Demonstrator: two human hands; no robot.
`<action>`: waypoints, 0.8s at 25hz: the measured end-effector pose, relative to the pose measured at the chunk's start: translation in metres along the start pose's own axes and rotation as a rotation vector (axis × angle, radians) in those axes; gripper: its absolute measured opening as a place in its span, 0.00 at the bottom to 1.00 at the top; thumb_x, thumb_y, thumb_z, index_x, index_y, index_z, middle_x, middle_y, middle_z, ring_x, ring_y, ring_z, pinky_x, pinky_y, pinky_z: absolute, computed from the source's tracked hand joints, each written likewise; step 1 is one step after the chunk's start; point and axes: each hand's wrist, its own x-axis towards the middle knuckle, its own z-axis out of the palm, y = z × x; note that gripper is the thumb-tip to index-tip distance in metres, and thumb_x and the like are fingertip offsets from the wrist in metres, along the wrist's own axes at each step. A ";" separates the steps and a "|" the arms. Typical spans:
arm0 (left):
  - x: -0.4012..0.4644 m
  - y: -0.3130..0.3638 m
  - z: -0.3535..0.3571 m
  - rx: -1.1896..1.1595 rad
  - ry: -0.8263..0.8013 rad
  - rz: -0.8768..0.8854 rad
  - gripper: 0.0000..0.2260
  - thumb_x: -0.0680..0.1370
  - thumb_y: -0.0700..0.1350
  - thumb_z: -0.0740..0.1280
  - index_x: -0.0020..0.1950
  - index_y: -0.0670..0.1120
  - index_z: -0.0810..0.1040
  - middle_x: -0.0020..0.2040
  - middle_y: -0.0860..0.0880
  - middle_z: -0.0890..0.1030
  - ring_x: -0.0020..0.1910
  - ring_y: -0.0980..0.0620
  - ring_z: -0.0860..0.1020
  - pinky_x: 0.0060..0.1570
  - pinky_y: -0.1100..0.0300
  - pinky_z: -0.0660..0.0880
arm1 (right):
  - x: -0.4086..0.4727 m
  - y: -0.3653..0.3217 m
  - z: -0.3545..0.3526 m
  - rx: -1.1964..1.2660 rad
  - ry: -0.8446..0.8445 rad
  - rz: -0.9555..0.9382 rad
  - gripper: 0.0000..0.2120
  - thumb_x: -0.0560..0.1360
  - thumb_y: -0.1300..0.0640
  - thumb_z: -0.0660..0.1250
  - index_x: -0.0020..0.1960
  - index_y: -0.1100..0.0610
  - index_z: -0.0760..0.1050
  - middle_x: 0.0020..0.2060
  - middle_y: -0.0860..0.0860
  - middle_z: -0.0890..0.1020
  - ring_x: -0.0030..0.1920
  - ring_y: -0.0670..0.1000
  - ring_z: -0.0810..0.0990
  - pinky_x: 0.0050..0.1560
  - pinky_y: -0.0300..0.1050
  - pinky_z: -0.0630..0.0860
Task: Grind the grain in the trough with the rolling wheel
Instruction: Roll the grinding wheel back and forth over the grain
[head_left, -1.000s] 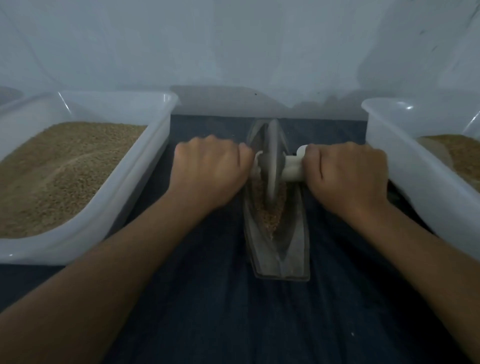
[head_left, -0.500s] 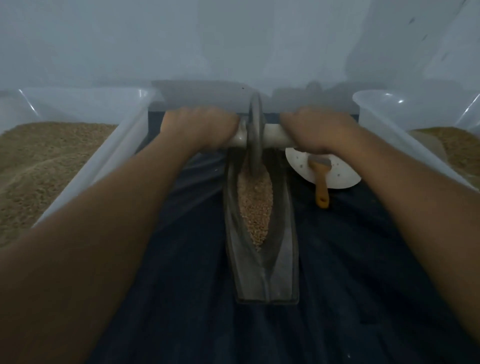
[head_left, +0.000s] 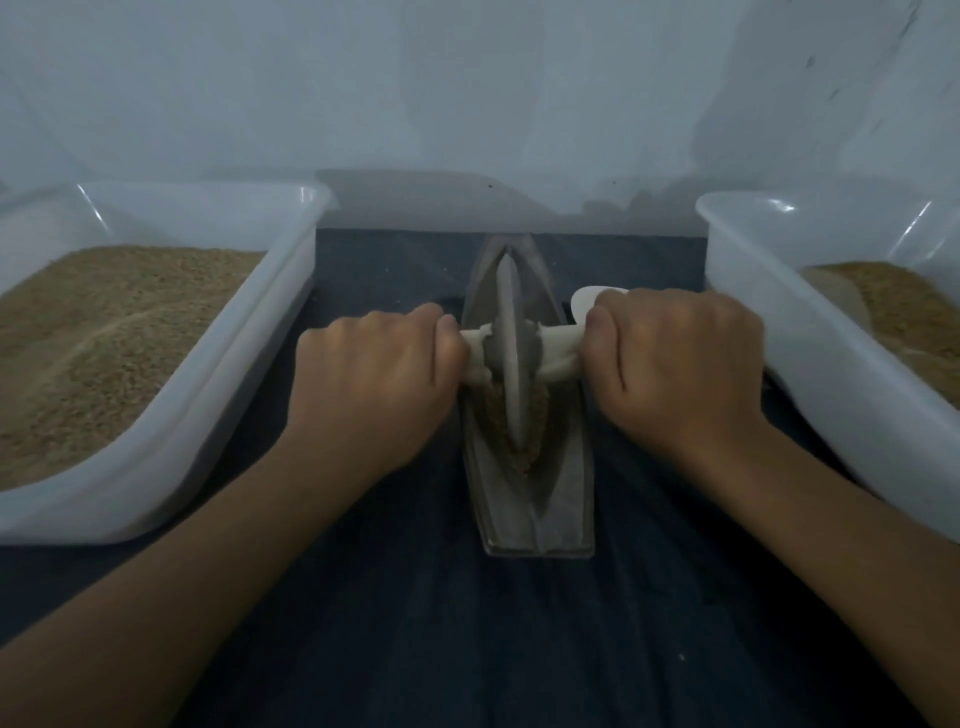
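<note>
Gripping the white axle (head_left: 558, 349), our left hand (head_left: 371, 382) and right hand (head_left: 675, 371) curl either side of the rolling wheel (head_left: 511, 353); between them, trough (head_left: 566, 483), grain (head_left: 537, 423) under wheel. Risk: uneven push tilts wheel, spilling grain onto cloth (head_left: 467, 623); beyond, bins (head_left: 249, 332).

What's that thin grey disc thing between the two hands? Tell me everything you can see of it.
It is the rolling wheel: a thin, dull grey disc, metal or stone by its look, standing upright on edge in the narrow boat-shaped trough. A pale axle runs through its middle and sticks out both sides. The left hand grips one end, the right hand the other. The lower rim sits in the brown grain, about midway along the trough.
</note>
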 end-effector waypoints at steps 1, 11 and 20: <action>0.009 0.002 0.004 0.033 0.003 0.008 0.16 0.85 0.47 0.42 0.46 0.47 0.67 0.37 0.50 0.65 0.33 0.47 0.68 0.33 0.55 0.60 | 0.009 0.001 0.007 -0.016 -0.054 0.053 0.22 0.82 0.49 0.50 0.30 0.52 0.62 0.24 0.49 0.67 0.24 0.55 0.66 0.30 0.44 0.57; 0.102 -0.014 0.031 -0.024 -0.170 -0.152 0.13 0.85 0.48 0.53 0.56 0.46 0.76 0.45 0.42 0.74 0.51 0.36 0.79 0.43 0.49 0.67 | 0.080 0.038 0.059 -0.067 -0.549 0.172 0.21 0.80 0.49 0.44 0.38 0.56 0.67 0.35 0.54 0.73 0.34 0.53 0.69 0.33 0.48 0.59; 0.003 -0.003 -0.001 -0.208 0.114 -0.080 0.14 0.84 0.47 0.53 0.40 0.47 0.67 0.30 0.53 0.63 0.25 0.50 0.63 0.30 0.58 0.59 | 0.012 0.001 0.004 -0.049 -0.124 0.065 0.22 0.82 0.49 0.49 0.29 0.52 0.63 0.23 0.45 0.63 0.23 0.49 0.59 0.29 0.43 0.50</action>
